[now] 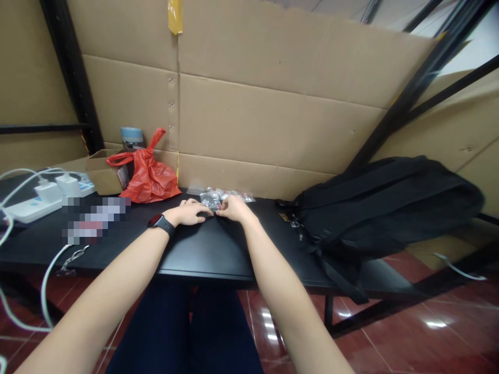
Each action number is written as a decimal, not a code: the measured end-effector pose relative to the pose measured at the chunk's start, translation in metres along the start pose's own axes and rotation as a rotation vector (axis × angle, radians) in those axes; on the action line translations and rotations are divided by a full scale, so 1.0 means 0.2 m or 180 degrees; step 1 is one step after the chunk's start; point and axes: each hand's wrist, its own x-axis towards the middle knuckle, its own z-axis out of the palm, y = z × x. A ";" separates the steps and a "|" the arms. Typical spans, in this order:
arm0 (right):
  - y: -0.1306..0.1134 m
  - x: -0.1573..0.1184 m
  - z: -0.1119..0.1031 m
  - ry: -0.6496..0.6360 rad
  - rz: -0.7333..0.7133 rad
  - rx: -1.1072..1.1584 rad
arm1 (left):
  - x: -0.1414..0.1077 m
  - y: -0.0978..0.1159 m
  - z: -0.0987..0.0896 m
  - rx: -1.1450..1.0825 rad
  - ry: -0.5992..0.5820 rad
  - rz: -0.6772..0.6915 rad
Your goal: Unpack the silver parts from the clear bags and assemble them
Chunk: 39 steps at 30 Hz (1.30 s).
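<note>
On the table (pixel 210 254), right hand (pixel 234 209) pinches plastic bag (pixel 209 197) — contents unclear — left hand (pixel 188 212) spread.

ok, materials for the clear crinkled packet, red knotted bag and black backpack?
Clear crinkled packet: likely glossy plastic film, from the bright glints.
Red knotted bag: probably thin plastic, slight sheen, sharp creases.
Black backpack: looks like matt fabric, perhaps synthetic, from its soft folds; weave unclear.

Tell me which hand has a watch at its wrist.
The left hand: a black watch circles its wrist; the right hand has a bare wrist.
</note>
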 end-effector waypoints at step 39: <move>0.07 0.11 0.16 0.0250 -0.0731 0.0024 | -0.01 -0.05 -0.05 -0.0094 0.0332 0.0057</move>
